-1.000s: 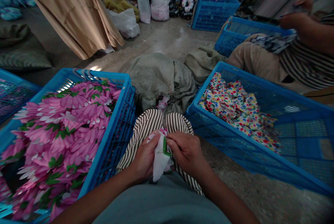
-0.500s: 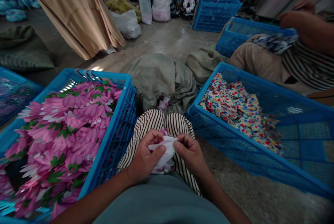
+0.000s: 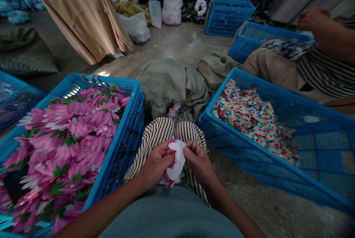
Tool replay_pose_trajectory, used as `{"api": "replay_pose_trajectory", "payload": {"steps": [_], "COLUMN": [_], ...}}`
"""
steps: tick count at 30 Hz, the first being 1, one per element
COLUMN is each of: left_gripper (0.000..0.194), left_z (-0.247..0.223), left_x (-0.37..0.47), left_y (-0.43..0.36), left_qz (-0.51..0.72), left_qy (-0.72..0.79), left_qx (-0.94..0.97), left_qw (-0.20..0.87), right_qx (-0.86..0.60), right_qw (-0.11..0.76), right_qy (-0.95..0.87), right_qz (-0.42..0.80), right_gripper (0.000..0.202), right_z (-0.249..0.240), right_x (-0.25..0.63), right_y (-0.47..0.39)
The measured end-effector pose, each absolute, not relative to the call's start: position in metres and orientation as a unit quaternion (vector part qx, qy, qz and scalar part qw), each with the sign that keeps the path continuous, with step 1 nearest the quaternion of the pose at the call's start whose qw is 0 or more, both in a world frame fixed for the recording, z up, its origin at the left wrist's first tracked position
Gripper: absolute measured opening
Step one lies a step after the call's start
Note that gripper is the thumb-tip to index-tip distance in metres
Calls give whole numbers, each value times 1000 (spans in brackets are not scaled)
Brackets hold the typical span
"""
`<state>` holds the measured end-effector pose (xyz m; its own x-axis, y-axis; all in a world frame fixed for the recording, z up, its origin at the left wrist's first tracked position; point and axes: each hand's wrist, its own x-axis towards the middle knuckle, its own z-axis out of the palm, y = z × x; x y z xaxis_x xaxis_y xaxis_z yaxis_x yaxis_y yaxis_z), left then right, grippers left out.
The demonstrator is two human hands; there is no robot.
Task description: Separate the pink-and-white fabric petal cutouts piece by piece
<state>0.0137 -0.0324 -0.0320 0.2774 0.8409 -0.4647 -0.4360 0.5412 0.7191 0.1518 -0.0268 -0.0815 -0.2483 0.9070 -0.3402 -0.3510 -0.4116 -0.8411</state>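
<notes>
A white and pink petal-shaped fabric piece (image 3: 176, 160) is held between my two hands, above my striped lap. My left hand (image 3: 158, 163) pinches its pink left side. At its upper right edge, the fingers of my right hand (image 3: 197, 158) are closed on the white part. More pink and white fabric shows below the piece, on my lap. To the left, a blue crate (image 3: 112, 136) holds a heap of pink fabric flowers (image 3: 79, 134) with green parts. The blue crate on the right (image 3: 266, 156) contains colourful patterned fabric pieces (image 3: 249, 116).
Grey-green sacking (image 3: 166, 82) lies on the floor beyond my knees. A seated person (image 3: 321, 53) is at the right beside another blue crate (image 3: 241, 45). A tan cloth-covered object (image 3: 83, 19) stands front left, with white bags (image 3: 135, 27) behind.
The fabric piece has turned and spread, with white petals now hanging lower and pink showing at the left. My left hand has shifted slightly; my right hand stays at the edge.
</notes>
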Motion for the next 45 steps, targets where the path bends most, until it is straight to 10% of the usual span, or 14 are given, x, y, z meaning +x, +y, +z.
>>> {"api": "replay_pose_trajectory", "payload": {"steps": [17,27,45], "left_gripper": [18,11,27], "left_z": [-42,-33,-25], "left_x": [3,0,-13], "left_y": [-13,-8,2], "left_qz": [296,378,439], "left_qy": [585,350,355], "left_qx": [648,65,117], "left_qw": [388,855,817], "right_qx": [-504,-269,-227], "right_qw": [495,394,279], "right_qy": [-249,-80,-6], "right_qz": [662,875,933], "right_gripper": [15,29,25], "right_z": [-71,-80,-93], "right_x": [145,154,134], "right_y": [-20,-25,-23]}}
